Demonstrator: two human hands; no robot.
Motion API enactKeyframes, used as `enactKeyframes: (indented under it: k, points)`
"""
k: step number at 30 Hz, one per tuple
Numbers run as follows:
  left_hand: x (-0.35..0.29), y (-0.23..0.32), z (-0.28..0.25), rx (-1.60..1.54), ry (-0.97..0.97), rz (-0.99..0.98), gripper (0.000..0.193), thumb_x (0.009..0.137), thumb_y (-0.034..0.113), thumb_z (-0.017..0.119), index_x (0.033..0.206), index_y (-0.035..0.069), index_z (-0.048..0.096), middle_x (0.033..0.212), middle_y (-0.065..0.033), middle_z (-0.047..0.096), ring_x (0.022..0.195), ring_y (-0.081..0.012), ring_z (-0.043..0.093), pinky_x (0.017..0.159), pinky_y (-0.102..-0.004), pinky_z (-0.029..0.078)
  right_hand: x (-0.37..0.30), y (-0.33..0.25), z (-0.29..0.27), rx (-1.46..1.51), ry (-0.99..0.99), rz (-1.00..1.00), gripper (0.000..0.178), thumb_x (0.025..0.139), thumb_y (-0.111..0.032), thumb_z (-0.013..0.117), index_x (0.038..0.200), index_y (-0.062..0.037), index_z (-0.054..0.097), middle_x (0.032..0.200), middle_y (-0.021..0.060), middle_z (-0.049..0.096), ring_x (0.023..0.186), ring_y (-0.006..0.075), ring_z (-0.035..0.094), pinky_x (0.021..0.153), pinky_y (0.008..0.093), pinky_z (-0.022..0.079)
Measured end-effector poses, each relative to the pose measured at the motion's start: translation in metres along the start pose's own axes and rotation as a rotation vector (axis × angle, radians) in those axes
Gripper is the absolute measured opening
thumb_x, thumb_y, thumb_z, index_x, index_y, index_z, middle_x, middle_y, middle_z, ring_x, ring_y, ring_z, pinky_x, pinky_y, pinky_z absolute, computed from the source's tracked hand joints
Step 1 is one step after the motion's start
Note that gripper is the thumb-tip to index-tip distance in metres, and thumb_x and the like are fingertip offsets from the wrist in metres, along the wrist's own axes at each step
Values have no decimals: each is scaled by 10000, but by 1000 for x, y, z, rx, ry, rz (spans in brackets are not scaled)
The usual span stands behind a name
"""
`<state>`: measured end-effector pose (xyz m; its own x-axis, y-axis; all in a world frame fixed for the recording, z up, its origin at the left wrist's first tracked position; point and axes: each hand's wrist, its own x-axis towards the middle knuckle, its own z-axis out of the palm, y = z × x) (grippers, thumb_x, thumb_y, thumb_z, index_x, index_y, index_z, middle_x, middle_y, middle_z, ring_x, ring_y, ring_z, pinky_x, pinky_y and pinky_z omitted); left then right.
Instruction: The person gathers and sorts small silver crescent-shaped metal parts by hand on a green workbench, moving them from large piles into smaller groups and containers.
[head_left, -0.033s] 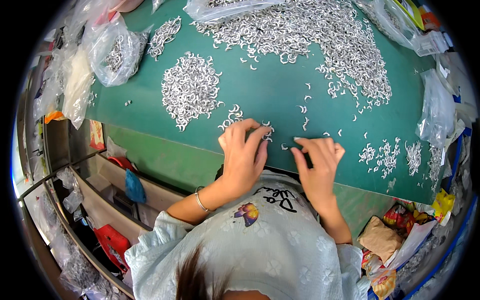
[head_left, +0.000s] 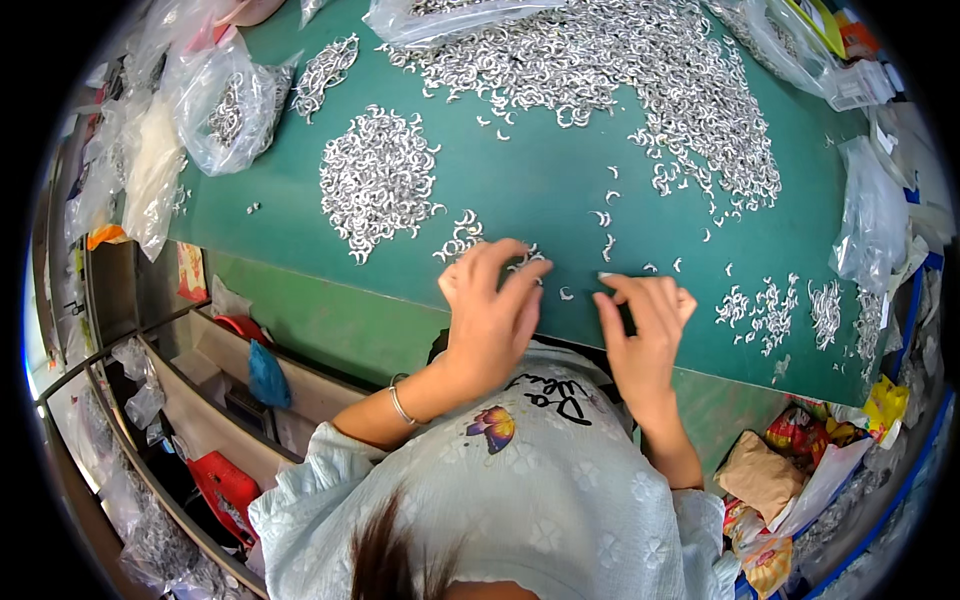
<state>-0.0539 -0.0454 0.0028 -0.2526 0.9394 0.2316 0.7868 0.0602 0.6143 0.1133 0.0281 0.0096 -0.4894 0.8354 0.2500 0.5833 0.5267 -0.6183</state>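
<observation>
Small silver crescent-shaped metal pieces lie on the green tabletop (head_left: 520,185). My left hand (head_left: 487,305), a bangle on its wrist, rests at the near edge with fingers bent and apart. Its fingertips are over a few crescents (head_left: 531,252), which they partly cover; I see none gripped. A small cluster (head_left: 461,238) lies just beyond its knuckles. One single crescent (head_left: 566,293) sits in the gap between the hands. To the right of it, my right hand (head_left: 648,318) hovers with thumb and forefinger parted and nothing visible between them.
A round heap (head_left: 378,180) of crescents is at left, a far larger heap (head_left: 640,75) at the back. Several little piles (head_left: 775,315) lie at right. Plastic bags (head_left: 230,115) crowd the table's sides. Below left stands an open drawer (head_left: 210,370); packets (head_left: 765,475) sit below right.
My right hand has drawn a little to the right, away from the single crescent, its thumb and forefinger still apart. My left fingertips have shifted slightly right over the crescents beneath them.
</observation>
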Motion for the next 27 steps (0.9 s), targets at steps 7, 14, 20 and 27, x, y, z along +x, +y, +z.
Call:
enactKeyframes:
  k: [7,14,20,27]
  points:
    - [7,-15,4,59,-16,98,233,742,68,767,956,102,682,1232,-87,564,1138,-289,527,955,-456,289,-7,12,-13,-96,68,16,257,770,-53,745,1017,-73,677,932,41,609,874,208,546,822,370,321]
    - [22,-6,5,54,11,123,260,760,4,725,1002,81,672,1196,-91,569,1111,-282,534,926,-435,303,-21,28,-18,-209,55,-9,178,755,-68,759,918,-89,691,946,34,596,889,215,535,818,370,309]
    - [38,15,30,-21,-60,190,351,790,11,696,1134,40,633,1152,-76,584,1040,-251,558,897,-421,329,-26,46,-41,-305,153,107,255,769,-60,746,1013,-78,673,1016,47,622,955,238,545,861,372,332]
    - [32,19,38,-273,-195,205,352,803,-24,668,1149,33,629,1113,-101,583,982,-262,559,848,-381,383,-11,30,-23,-183,-99,21,426,817,-75,693,1232,-34,601,1330,112,542,1217,288,493,958,422,326]
